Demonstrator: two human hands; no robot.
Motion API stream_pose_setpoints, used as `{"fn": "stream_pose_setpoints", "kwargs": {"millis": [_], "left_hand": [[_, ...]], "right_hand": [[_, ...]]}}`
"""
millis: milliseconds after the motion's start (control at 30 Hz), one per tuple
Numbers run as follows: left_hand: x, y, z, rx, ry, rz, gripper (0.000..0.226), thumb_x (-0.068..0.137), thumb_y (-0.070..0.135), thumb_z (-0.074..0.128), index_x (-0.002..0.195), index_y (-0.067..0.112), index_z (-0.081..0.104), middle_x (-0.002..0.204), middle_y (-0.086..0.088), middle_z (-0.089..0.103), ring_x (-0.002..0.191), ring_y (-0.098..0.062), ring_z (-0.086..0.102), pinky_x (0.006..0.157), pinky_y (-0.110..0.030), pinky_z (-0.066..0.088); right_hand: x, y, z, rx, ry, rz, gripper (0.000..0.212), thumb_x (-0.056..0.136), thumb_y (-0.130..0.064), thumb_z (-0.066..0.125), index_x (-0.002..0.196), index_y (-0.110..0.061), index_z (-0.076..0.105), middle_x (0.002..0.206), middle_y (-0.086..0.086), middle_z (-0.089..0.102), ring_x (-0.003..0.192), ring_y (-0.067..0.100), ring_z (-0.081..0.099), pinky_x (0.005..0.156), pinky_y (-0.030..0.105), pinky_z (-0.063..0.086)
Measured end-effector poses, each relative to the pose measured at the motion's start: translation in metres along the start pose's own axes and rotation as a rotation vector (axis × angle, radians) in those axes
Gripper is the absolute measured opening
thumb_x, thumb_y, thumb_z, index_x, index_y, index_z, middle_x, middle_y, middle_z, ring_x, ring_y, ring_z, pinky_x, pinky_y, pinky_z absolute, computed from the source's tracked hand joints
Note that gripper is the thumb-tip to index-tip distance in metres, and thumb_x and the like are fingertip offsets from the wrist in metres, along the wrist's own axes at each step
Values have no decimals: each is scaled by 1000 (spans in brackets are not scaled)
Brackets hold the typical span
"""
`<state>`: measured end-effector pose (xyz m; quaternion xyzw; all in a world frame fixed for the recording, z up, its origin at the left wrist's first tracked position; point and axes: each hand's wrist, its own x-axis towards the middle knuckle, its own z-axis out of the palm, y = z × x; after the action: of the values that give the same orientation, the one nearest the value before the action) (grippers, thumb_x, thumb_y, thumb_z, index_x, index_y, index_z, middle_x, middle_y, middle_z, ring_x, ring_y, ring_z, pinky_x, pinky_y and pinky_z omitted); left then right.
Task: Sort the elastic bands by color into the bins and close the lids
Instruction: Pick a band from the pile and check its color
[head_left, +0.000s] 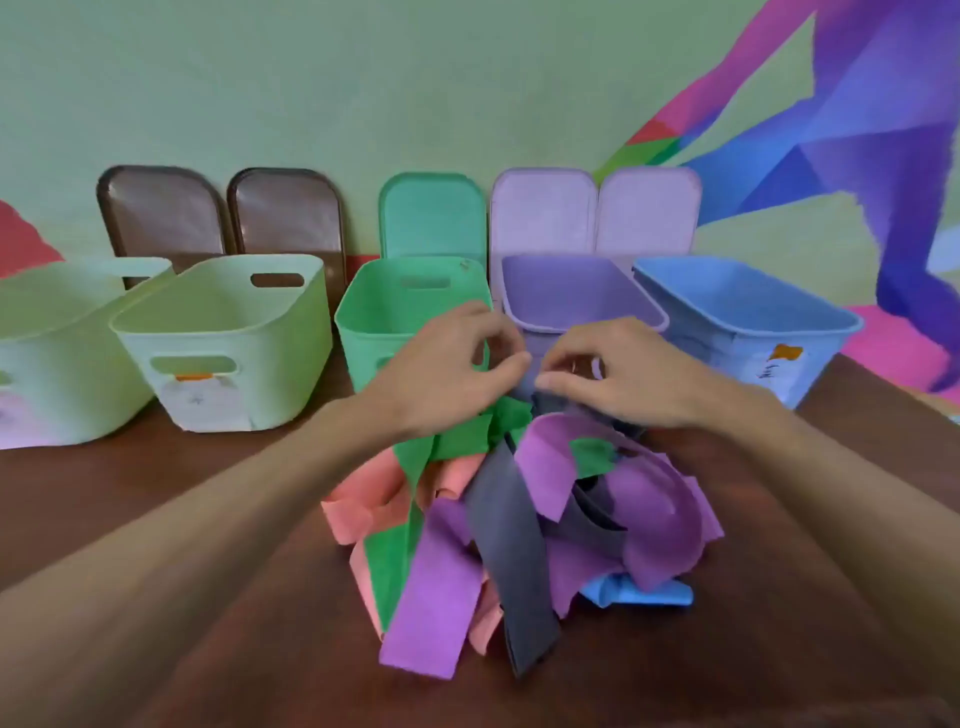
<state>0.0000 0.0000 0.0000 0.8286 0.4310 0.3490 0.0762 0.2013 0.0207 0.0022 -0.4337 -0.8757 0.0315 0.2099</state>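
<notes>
pile of elastic bands on the brown table (753, 649), bare table left, right and in front of it; nearest edge of pile is a purple band (431, 613) and a dark grey band (519, 571); blue band (639, 595) sticks out at right, salmon band (358, 504) at left; green band (410, 493) runs up the pile to the left hand (447, 374), fingers curled and pinching its top end; right hand (623, 379) just beside it, fingers curled over the pile top, cannot tell if it has hold of anything; hands nearly touch; behind, a row of open bins close together: pale green bin (52, 353), second pale green bin (244, 364), green bin (363, 353), purple bin (561, 286), blue bin (727, 353); narrow strip between pile and bins; lids lean on the wall: brown lid (161, 213), second brown lid (285, 213), green lid (431, 213), lilac lid (543, 213), second lilac lid (649, 213)
</notes>
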Motion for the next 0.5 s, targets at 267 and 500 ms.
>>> {"fn": "stream_pose_setpoints", "kwargs": {"millis": [267,500], "left_hand": [[-74,33,6,-14,-11,-142,9,85,17,60,81,25,62,87,4,58,70,-10,56,64,-19,39],[-92,71,-5,-105,-39,-271,7,90,16,56,94,18,62,72,3,63,50,-3,55,51,-14,42]], "right_hand": [[-49,-16,18,-136,71,85,15,90,-31,59,90,-24,72,88,-6,71,84,18,61,75,38,50],[-86,-22,-12,-58,204,277,13,85,-27,61,77,-24,72,80,-4,72,82,19,63,74,38,52]]}}
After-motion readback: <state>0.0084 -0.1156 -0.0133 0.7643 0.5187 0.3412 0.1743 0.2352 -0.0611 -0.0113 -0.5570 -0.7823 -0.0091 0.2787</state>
